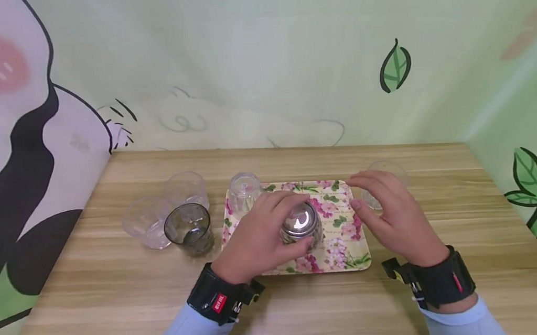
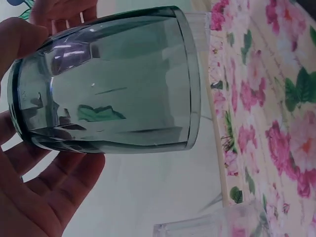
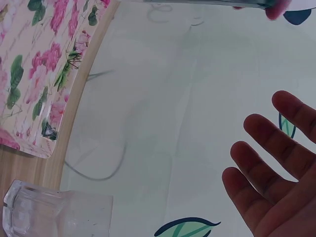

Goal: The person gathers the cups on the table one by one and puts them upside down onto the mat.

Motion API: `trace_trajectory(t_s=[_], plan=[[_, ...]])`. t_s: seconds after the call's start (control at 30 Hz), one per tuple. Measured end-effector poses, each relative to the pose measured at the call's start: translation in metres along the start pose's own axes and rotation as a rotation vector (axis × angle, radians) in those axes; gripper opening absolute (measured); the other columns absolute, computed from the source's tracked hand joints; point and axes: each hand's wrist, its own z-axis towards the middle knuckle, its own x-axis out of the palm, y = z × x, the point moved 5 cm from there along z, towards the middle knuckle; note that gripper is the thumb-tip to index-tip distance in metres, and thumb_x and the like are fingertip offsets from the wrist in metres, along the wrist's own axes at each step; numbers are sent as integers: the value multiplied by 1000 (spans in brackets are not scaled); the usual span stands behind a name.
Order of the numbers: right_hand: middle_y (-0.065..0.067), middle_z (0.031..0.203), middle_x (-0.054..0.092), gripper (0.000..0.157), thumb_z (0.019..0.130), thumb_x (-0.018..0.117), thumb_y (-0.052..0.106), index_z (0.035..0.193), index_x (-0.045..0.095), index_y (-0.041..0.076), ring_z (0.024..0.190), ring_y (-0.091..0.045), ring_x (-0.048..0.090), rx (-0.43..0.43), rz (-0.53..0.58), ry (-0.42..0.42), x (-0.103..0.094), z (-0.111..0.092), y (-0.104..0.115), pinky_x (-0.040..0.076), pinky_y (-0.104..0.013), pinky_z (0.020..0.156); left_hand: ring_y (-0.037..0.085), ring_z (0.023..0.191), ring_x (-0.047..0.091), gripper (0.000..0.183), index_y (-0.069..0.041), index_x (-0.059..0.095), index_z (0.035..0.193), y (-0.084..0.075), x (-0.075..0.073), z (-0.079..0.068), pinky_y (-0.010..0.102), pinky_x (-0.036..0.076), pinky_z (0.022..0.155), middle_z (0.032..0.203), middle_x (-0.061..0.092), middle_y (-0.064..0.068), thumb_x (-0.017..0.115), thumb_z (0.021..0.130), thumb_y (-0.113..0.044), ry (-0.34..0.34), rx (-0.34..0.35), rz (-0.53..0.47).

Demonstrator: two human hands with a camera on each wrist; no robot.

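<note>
Head: the left hand (image 1: 271, 230) grasps an inverted tinted glass (image 1: 300, 222) above the floral tray (image 1: 343, 243); the right hand (image 1: 393, 215), relaxed, empty, at right. Left wrist: the rim (image 2: 194, 79) is apart from the tray; a level descent should seat it evenly. Right wrist: extended fingers (image 3: 264, 170) touch nothing.

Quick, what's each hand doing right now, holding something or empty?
Left hand: holding an upside-down tinted glass tumbler.
Right hand: open, holding nothing.
</note>
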Motion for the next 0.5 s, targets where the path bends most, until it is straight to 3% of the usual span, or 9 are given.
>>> trace_trajectory(t_s=[0.13,0.5], plan=[[-20,129,66,34,93,66,10,126,64,5,126,-36,54,-8,9,-13,-3,-1,0,46,-63,104,22,121,57,66,-18,54,140,5,5,1,43,60,95,131,65,7,76,83,-41,50,-41,18],[-20,129,66,27,99,58,9,125,65,5,127,-36,52,4,23,-6,-2,-2,-3,45,-64,106,19,112,62,62,-18,59,134,14,8,4,38,63,85,129,66,4,76,83,-48,56,-102,86]])
